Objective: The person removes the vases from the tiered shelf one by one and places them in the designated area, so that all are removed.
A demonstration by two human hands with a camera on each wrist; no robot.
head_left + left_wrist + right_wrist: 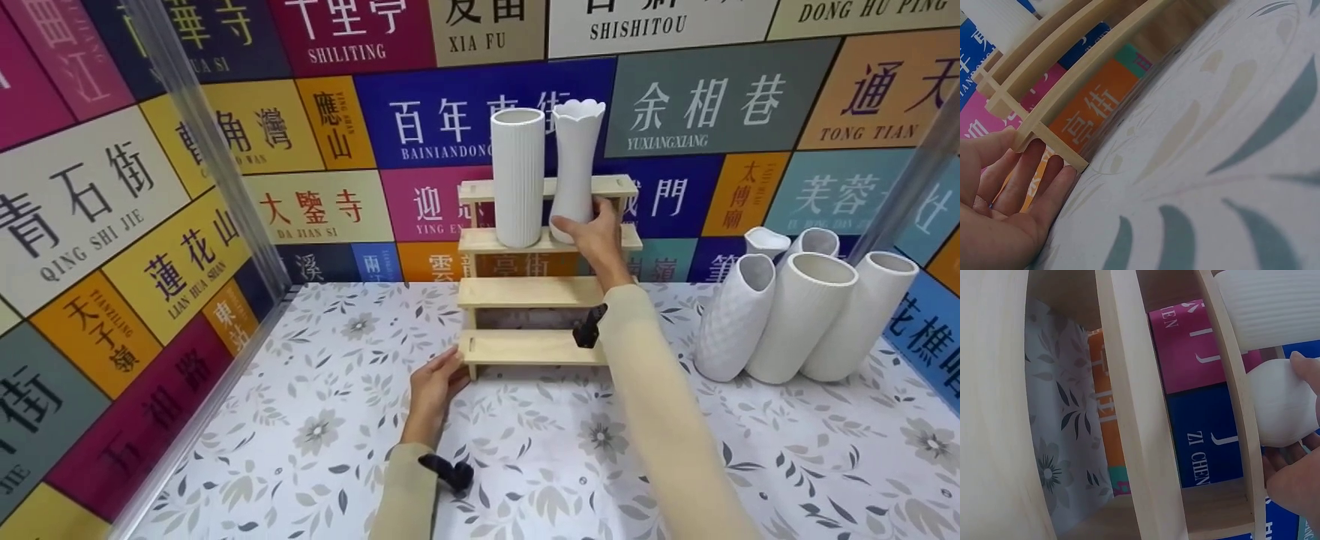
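A tiered wooden stand (534,292) rises near the wall. On its upper tier a ribbed white vase (519,180) stands upright at the left. Beside it is a white vase with a scalloped rim (576,165). My right hand (598,234) grips that scalloped vase low down, thumb at the front; in the right wrist view its rounded lower part (1283,402) sits close to the shelf edge. At the stand's lower left corner, my left hand (436,386) pinches the end of the lowest shelf. The left wrist view has the thumb and fingers (1053,194) around that wooden end (1030,130).
Several white vases (802,315) stand grouped on the right of the table. A floral cloth (315,435) covers the tabletop. Behind it is a wall (480,82) of coloured signs, with a clear upright edge (217,150) at the left.
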